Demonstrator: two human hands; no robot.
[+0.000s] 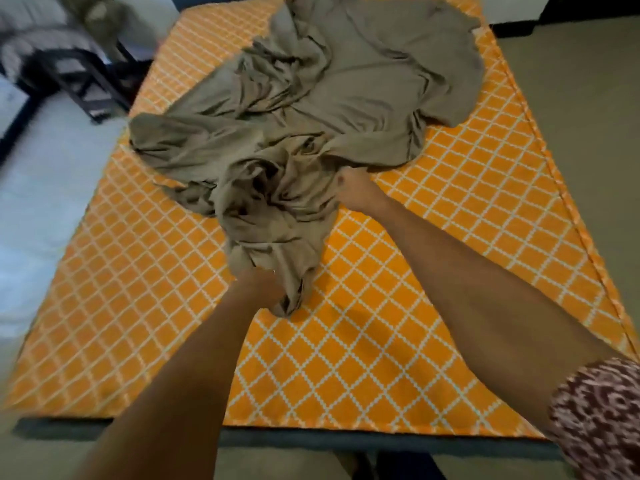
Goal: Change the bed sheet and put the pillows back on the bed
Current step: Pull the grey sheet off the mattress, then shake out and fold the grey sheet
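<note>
1. Bed [138, 341]: fills most of the view, covered by an orange sheet [398, 341] with a white diamond lattice, lying flat and reaching the near edge, where a dark bed base shows below it.
2. Grey-brown sheet [329, 109]: crumpled in a loose heap on top of the orange sheet, spread wide at the far end and narrowing to a bunched tail toward the near middle.
3. Floor: pale on the left, beige on the right of the bed.
4. Dark chair or frame [83, 81], far left beside the bed, with blurred cloth piled on it; what the cloth is cannot be told.
5. Patterned sleeve [595, 420], maroon and white, at the lower right on the right arm.
6. Right hand [356, 192]: reaches further out, fingers curled, gripping the grey-brown sheet at the right side of the bunched part.
7. Left hand [259, 289]: nearer, fingers curled round the tail end of the same sheet; picture soft, so single fingers are not clear.
</note>
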